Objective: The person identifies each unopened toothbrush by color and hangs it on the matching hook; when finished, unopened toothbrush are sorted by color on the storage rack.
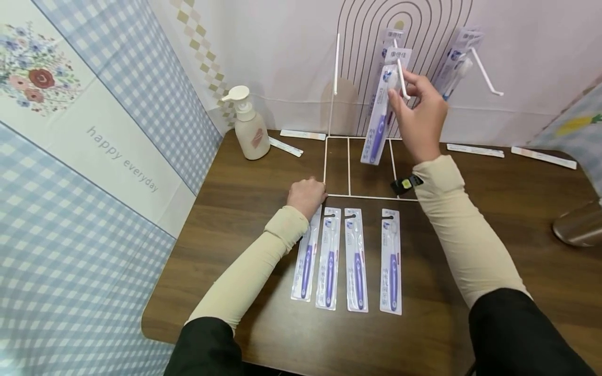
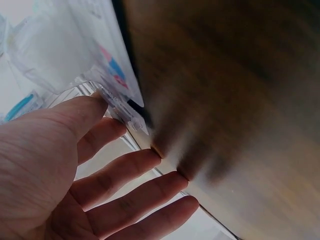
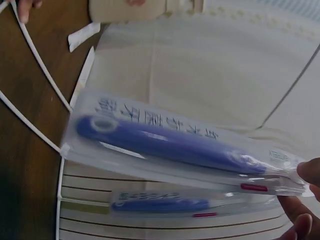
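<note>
My right hand pinches a packaged purple toothbrush near its upper part, thumb in front. The card's top end is at the middle white hook, which overlaps it in the head view. Behind it hangs another packaged toothbrush. My left hand rests low at the top end of the leftmost toothbrush pack, by the rack's corner. In the left wrist view its fingers are spread, fingertips at the wood, and the thumb lies against the pack's clear plastic.
Several more toothbrush packs lie in a row on the brown table. A white wire rack base stands behind them, with a toothbrush pack on its right hook. A pump bottle, paper strips and a metal cup stand around.
</note>
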Motion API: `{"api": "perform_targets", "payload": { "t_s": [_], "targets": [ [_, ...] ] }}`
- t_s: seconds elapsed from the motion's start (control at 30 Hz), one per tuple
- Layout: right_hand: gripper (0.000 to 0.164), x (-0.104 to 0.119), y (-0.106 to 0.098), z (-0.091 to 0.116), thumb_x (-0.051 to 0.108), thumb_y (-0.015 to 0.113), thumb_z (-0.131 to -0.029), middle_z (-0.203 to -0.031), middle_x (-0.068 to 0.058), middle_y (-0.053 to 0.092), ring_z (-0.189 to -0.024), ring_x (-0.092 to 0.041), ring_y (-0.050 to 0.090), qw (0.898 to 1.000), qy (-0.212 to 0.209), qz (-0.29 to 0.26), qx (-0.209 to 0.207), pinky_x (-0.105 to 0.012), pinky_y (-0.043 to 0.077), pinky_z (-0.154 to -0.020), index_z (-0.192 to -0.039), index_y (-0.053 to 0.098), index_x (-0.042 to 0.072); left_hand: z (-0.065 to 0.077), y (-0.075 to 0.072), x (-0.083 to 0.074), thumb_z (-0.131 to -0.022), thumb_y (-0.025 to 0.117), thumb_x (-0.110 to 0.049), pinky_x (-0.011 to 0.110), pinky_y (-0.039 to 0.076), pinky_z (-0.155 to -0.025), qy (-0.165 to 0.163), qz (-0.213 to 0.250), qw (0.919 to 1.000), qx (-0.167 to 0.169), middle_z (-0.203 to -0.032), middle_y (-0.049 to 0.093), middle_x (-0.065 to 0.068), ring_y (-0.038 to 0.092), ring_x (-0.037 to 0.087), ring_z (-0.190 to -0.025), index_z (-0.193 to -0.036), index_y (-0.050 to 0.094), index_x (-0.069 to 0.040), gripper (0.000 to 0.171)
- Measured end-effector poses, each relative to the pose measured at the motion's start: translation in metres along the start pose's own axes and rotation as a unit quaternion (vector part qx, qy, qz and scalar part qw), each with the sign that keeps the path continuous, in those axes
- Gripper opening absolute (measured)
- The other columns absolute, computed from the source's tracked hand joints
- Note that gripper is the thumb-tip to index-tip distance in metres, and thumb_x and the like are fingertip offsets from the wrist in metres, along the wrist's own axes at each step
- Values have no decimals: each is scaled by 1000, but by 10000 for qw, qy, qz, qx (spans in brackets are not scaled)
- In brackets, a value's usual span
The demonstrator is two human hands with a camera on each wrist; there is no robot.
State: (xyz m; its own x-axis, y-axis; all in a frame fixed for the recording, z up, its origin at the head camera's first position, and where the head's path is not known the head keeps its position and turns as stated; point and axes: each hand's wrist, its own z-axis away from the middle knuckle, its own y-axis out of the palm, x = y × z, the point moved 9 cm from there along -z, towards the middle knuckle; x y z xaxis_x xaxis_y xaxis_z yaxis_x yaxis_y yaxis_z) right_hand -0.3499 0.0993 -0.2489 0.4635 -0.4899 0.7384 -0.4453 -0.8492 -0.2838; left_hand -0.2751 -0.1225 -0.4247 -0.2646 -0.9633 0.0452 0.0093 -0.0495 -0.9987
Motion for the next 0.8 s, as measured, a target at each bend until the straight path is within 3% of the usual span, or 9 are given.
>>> {"api": "perform_targets", "payload": {
  "t_s": [0.13, 0.23, 0.5, 0.7, 0.8],
  "targets": [
    [34, -12, 15, -18, 19, 78, -97, -104, -11, 79, -84, -2, 64, 9999, 116, 92, -34, -18, 46, -77, -131, 74, 19, 0, 1, 1, -105, 66, -40, 42, 62, -64, -15, -52, 10000, 13, -106, 75, 11, 76, 29, -86, -107, 81, -16, 28],
    [32, -20, 21, -26, 20, 77, -98, -104, -9, 79, -92, -5, 64, 9996, 242, 136, -93, -21, 45, -86, -130, 74, 20, -1, 0, 0, -105, 67, -40, 42, 62, -63, -8, -64, 10000, -37, -105, 75, 11, 76, 29, -85, -106, 81, -15, 28],
    [33, -32, 25, -32, 24, 77, -98, -105, -5, 78, -86, -9, 60, 9994, 311, 148, -86, -20, 38, -77, -131, 73, 23, -5, 4, -3, -105, 66, -41, 41, 62, -63, -28, -138, 9999, 8, -106, 75, 10, 76, 28, -86, -109, 82, -16, 29],
    [41, -33, 20, -31, 16, 80, -95, -118, -3, 77, -104, -4, 67, 9994, 334, -17, -29, -19, 46, -79, -133, 72, 28, -7, 5, -1, -105, 67, -40, 42, 62, -64, -57, -99, 9999, -54, -105, 76, 10, 76, 29, -86, -107, 81, -16, 28],
    [40, -33, 12, -23, 13, 80, -94, -114, 1, 76, -89, -3, 64, 9993, 374, -95, -17, -19, 44, -69, -131, 73, 26, -7, 4, 1, -104, 67, -40, 42, 62, -64, -89, -66, 9999, -68, -106, 76, 10, 76, 29, -86, -107, 81, -16, 28]
  ]
}}
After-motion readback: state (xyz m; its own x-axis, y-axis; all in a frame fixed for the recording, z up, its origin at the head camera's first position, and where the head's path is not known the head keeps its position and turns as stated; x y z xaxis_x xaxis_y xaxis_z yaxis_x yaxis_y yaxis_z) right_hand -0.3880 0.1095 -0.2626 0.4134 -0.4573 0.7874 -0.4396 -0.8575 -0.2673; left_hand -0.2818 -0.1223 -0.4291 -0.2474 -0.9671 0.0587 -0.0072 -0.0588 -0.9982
